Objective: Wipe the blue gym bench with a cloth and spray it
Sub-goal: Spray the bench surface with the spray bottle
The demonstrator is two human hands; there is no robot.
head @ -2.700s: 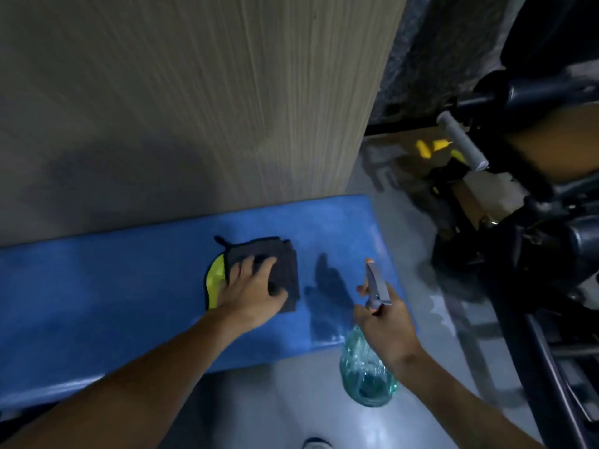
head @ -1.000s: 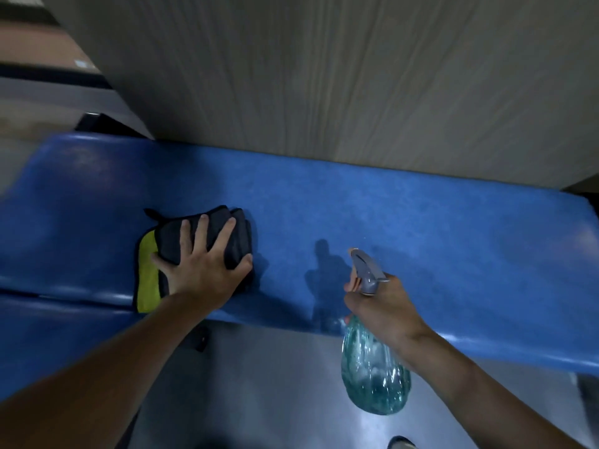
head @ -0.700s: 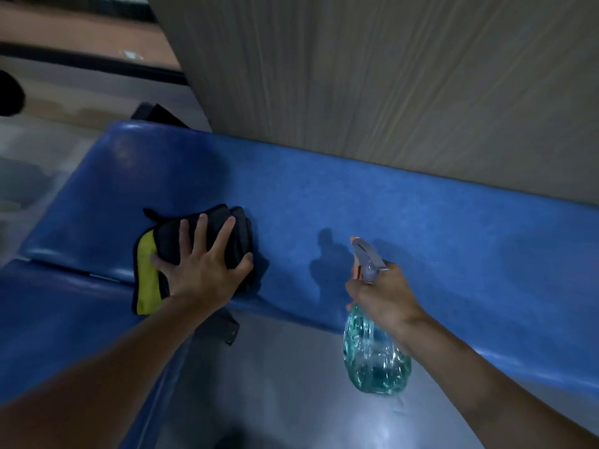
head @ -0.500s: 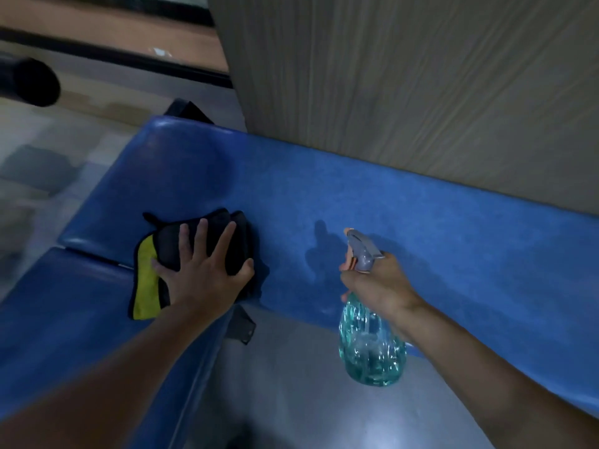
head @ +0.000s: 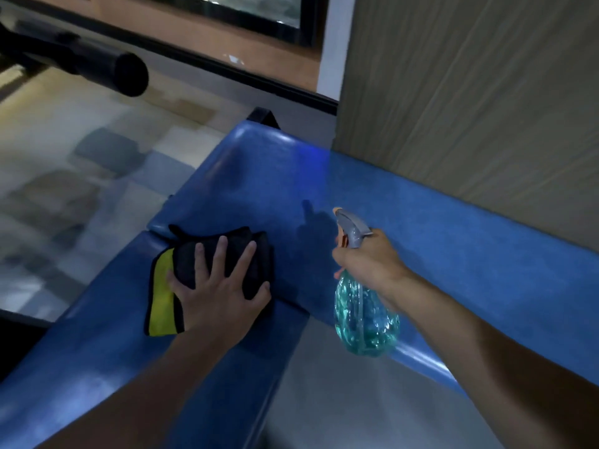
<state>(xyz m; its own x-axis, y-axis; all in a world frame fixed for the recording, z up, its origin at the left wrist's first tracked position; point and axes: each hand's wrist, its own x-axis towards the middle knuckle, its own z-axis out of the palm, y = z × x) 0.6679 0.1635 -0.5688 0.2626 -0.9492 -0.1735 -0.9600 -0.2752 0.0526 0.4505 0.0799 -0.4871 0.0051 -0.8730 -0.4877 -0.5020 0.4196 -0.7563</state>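
The blue gym bench runs from the right to a corner at centre left, where a second blue pad meets it. A folded black cloth with a yellow edge lies across the seam between the two pads. My left hand presses flat on the cloth with its fingers spread. My right hand grips the neck of a clear teal spray bottle, grey nozzle pointing up and left, held above the bench's front edge.
A wood-grain wall panel stands right behind the bench. A black padded bar juts in from the upper left over a tiled floor. Grey floor shows between the two pads.
My left hand has slid the cloth leftward along the bench to the seam at the corner. The spray bottle stayed in my right hand and followed to the left.
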